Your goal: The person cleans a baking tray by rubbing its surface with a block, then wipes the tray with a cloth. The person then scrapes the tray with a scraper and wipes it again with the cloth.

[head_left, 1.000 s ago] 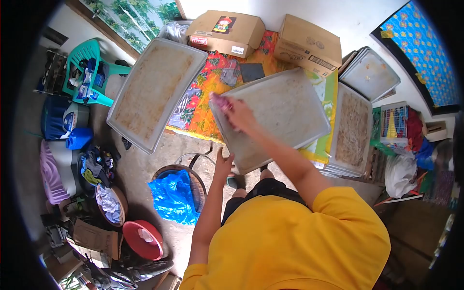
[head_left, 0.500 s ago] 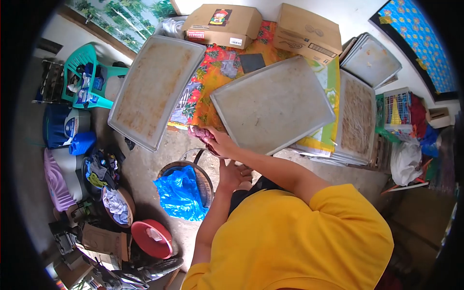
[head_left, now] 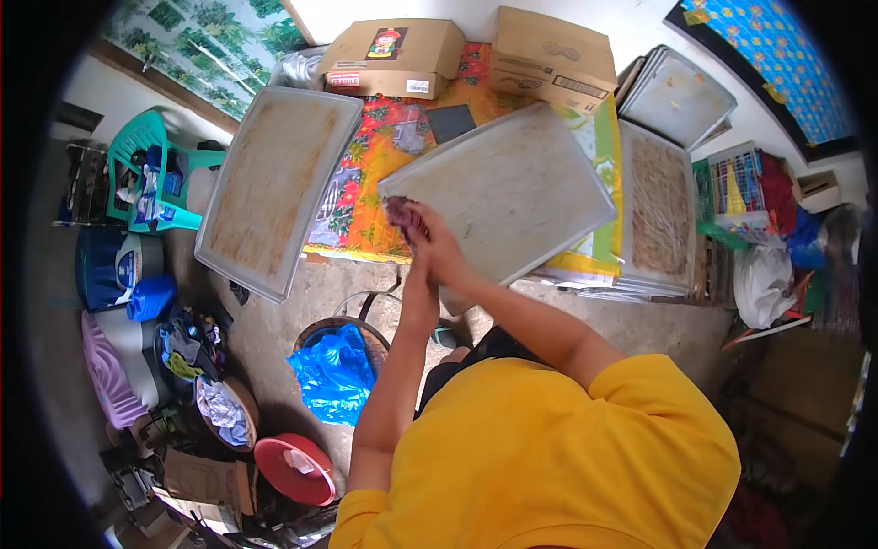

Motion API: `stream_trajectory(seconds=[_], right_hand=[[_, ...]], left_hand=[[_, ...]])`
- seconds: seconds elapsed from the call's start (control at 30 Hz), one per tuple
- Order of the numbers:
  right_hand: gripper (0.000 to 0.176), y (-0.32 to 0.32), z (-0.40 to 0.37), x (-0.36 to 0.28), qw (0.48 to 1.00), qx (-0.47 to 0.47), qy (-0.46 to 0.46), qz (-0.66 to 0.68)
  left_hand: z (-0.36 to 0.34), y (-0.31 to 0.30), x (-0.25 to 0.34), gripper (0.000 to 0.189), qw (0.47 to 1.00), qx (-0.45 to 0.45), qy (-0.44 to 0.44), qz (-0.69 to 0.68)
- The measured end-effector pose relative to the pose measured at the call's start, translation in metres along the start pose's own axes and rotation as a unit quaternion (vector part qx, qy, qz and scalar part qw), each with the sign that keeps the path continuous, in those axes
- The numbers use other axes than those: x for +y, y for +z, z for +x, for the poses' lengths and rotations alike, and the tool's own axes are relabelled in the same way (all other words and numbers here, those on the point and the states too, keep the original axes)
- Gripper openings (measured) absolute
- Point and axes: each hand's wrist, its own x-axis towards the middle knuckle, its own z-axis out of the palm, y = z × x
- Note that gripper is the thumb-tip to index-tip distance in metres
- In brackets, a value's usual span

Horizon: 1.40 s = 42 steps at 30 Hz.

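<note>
A crumpled dark reddish-purple cloth [head_left: 401, 214] is bunched up above the near left edge of a large grey tray [head_left: 498, 197]. My right hand [head_left: 441, 245] is closed around the cloth. Pressed close against it, my left hand [head_left: 420, 260] is also closed at the cloth's lower end, its fingers partly hidden. The tray lies slanted on a table with a flowered cover [head_left: 366, 215], its near corner jutting past the table edge. Another large tray [head_left: 279, 178] with brownish stains rests at the left side of the table.
Two cardboard boxes [head_left: 393, 59] stand at the table's back. More trays [head_left: 657, 206] are stacked on the right. On the floor are a blue plastic bag [head_left: 337, 375] on a round basket, a red basin [head_left: 294, 469] and piled clothes. A green chair [head_left: 146, 169] stands left.
My right hand has moved up and slightly right with the cloth, to the tray's edge. My left hand has risen from near my knee to join it. The camera view has shifted slightly.
</note>
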Motion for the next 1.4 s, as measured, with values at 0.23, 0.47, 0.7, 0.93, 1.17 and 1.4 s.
stream_trajectory(seconds=[0.23, 0.47, 0.7, 0.93, 1.17, 1.4], right_hand=[[0.050, -0.121, 0.078, 0.017, 0.921, 0.109, -0.006, -0.373], [0.052, -0.244, 0.157, 0.072, 0.792, 0.173, 0.173, -0.560], [0.040, -0.258, 0.210, 0.116, 0.718, 0.032, 0.123, -0.684], [0.039, -0.221, 0.158, 0.082, 0.756, -0.128, -0.100, -0.634], [0.031, -0.220, 0.220, 0.096, 0.719, -0.027, 0.063, -0.691], [0.036, -0.207, 0.198, 0.095, 0.740, -0.104, -0.057, -0.662]], left_hand=[[-0.009, -0.042, -0.043, 0.079, 0.817, 0.053, 0.042, 0.573], [0.033, -0.062, -0.056, 0.093, 0.861, 0.120, -0.044, 0.492], [0.050, -0.079, -0.064, 0.102, 0.856, 0.016, 0.024, 0.517], [0.052, -0.086, -0.068, 0.104, 0.882, 0.013, -0.018, 0.470], [0.053, -0.080, -0.060, 0.105, 0.876, 0.024, -0.039, 0.480], [0.053, -0.081, -0.061, 0.104, 0.896, 0.043, -0.098, 0.432]])
